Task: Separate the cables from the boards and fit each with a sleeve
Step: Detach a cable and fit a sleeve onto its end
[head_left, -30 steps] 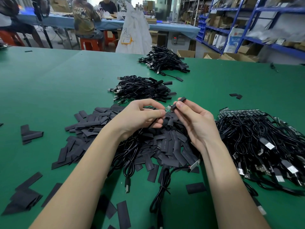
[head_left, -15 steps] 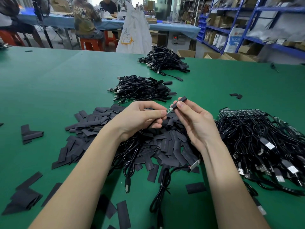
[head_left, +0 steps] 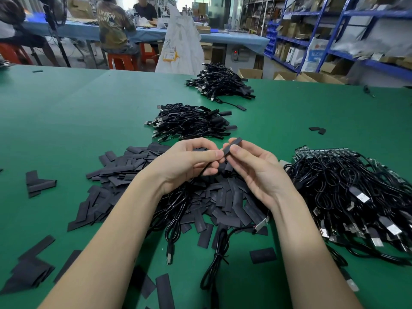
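My right hand [head_left: 256, 172] pinches a short black sleeve [head_left: 233, 145] between thumb and forefinger, just above the middle of the table. My left hand [head_left: 189, 163] pinches the end of a black cable [head_left: 176, 210] right against the sleeve's lower end; the cable's tip is hidden inside the sleeve or behind my fingers. The cable hangs down between my forearms, and its USB plug [head_left: 169, 256] lies on the green table [head_left: 78, 121]. Under my hands spreads a heap of loose flat black sleeves [head_left: 133, 172]. At the right lies a tangle of cables still joined to boards [head_left: 347, 192].
Two piles of sleeved cables lie beyond my hands, one near [head_left: 189, 123] and one farther back [head_left: 220, 82]. Stray sleeves are scattered at the left [head_left: 38, 182] and front. A second cable [head_left: 217, 262] lies in front. People sit at a far table, and blue shelves stand at the right.
The metal tip of the cable, visible at the sleeve's mouth earlier, has gone inside the sleeve. My hands have closed together until the fingertips meet.
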Available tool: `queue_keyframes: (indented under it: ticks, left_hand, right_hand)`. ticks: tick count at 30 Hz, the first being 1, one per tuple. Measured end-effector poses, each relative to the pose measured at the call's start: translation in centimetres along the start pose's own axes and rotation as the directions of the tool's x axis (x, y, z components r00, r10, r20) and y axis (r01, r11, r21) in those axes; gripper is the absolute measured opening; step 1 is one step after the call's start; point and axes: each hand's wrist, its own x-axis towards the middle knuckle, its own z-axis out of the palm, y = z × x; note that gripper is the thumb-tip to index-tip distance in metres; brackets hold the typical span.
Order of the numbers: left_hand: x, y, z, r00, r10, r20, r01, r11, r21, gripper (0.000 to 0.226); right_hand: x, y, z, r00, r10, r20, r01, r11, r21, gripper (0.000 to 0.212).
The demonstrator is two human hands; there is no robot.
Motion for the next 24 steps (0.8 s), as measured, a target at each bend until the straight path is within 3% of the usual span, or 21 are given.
queue_keyframes:
  ticks: [7,13,24]
  left_hand:
    - [-0.31,0.40,-0.77,0.999,0.049,-0.006,-0.047,0.979,0.198,0.016]
    - [-0.16,0.13,-0.40,0.993,0.106,-0.051,-0.099,0.987,0.129,0.018]
    - [-0.07,0.02,-0.60,0.962,0.263,-0.077,-0.211,0.890,0.405,0.009]
  right_hand:
    - [0.28,0.15,-0.25,0.998,-0.037,-0.059,0.038,0.999,0.011,0.018]
    - [0.33,0.48,0.18,0.999,-0.019,-0.040,0.020,1.000,0.010,0.018]
    - [0.47,0.61,-0.15,0.996,-0.003,-0.090,0.007,0.999,0.041,0.017]
